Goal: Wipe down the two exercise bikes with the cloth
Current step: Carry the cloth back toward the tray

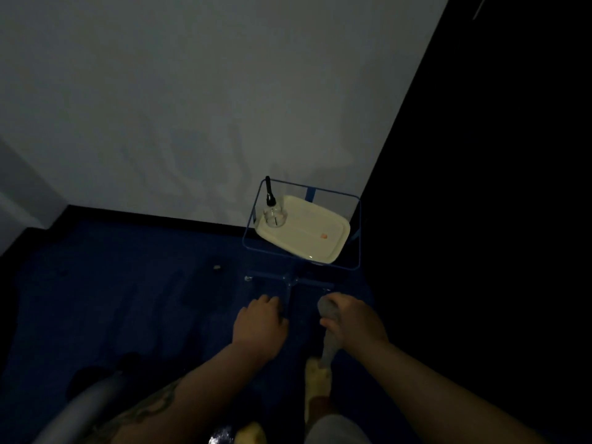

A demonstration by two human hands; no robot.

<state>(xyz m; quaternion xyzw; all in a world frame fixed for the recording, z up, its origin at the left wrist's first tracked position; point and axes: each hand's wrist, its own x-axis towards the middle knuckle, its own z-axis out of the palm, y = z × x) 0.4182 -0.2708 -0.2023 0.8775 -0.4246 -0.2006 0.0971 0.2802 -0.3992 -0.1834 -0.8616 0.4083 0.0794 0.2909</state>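
Note:
The room is dim. My right hand (pixel 352 318) is closed around a grey cloth (pixel 330 338) that hangs down from my fist. My left hand (pixel 259 325) rests curled on a dark blue metal bar (pixel 290 296) of a low frame; whether it grips the bar is hard to tell. The frame's crossbar (pixel 282 278) lies on the floor just beyond both hands. No exercise bike can be clearly made out; a grey tube (pixel 89 402) crosses the bottom left corner.
A blue wire stand (pixel 358 219) holds a cream tray (pixel 339 248) with a clear spray bottle (pixel 274 213) on it, against the white wall. Dark blue carpet (pixel 128 283) covers the floor. The right side is black. My feet in pale slippers (pixel 317 382) are below.

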